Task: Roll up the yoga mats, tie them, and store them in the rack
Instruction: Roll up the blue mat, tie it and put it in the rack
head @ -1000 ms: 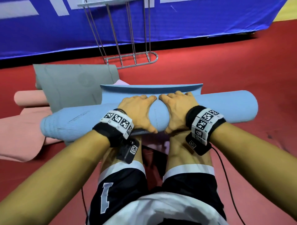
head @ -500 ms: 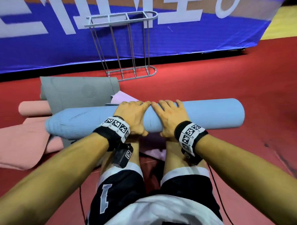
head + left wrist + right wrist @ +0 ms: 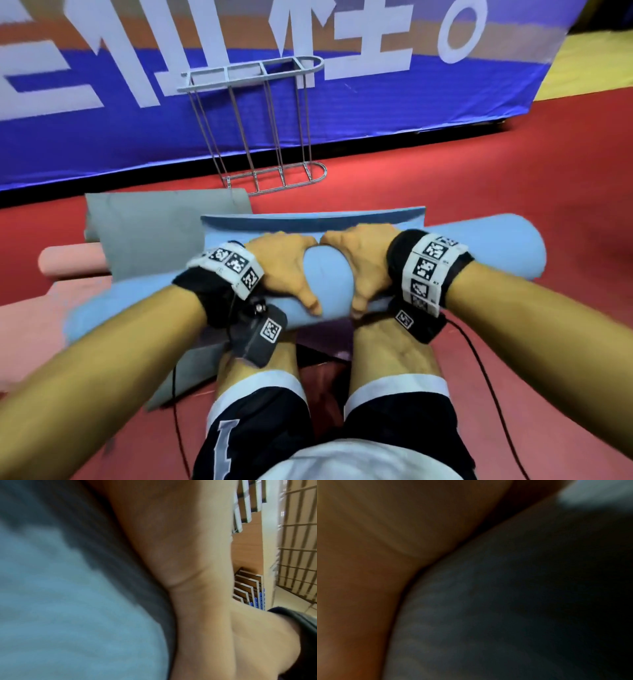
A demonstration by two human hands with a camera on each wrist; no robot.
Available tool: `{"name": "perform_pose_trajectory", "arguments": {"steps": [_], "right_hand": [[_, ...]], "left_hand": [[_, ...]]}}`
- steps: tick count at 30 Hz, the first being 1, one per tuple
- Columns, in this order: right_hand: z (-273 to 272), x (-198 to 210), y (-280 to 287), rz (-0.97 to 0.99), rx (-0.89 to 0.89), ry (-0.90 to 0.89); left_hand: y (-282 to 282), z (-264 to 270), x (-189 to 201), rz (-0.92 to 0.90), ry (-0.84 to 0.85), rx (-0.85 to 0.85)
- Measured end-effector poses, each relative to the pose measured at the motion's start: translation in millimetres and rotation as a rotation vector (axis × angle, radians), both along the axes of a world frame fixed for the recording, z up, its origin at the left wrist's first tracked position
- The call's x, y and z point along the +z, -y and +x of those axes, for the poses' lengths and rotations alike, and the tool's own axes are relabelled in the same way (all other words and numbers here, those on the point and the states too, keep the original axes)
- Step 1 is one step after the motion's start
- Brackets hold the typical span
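Note:
A light blue yoga mat (image 3: 479,250) lies rolled into a thick tube across my shins on the red floor. Its loose end (image 3: 308,219) stands up as a flap just behind the roll. Both hands sit side by side on the roll's middle. My left hand (image 3: 284,270) and right hand (image 3: 363,267) grip it with fingers over the far side and thumbs down the near side. In the left wrist view my palm (image 3: 188,561) presses against the blue mat (image 3: 68,601). The right wrist view is dark and blurred. The grey wire rack (image 3: 253,126) stands empty beyond.
A grey mat (image 3: 154,226) lies partly unrolled at the back left, with a pink roll (image 3: 68,260) beside it and a flat pink mat (image 3: 27,325) at the left edge. A blue banner wall (image 3: 411,102) closes the back. Bare red floor (image 3: 513,171) lies to the right.
The mat's loose end, hidden half a second ago, shows again behind the roll. My hands have shifted back onto the near top. The view has tilted up toward the rack.

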State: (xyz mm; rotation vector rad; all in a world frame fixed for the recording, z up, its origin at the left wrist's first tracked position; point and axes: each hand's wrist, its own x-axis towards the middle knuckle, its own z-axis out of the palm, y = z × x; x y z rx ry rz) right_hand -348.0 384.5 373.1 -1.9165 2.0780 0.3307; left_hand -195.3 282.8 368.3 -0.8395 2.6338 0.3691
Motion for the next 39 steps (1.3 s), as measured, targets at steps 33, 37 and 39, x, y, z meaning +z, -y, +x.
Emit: {"name": "perform_pose_trajectory", "arguments": {"steps": [33,37,39], "right_hand": [[-27,-41,30,0.069,-0.091,0.138],[-26,-51,21,-0.118,-0.033,0.126],[-23,-56,12,-0.135,0.002,0.03]], "left_hand": [[-5,-7,-66,-0.346,-0.097,-0.051],[13,-10,-59,-0.262,-0.104,-0.05],[25,-15,-54,-0.198,-0.084,-0.038]]}}
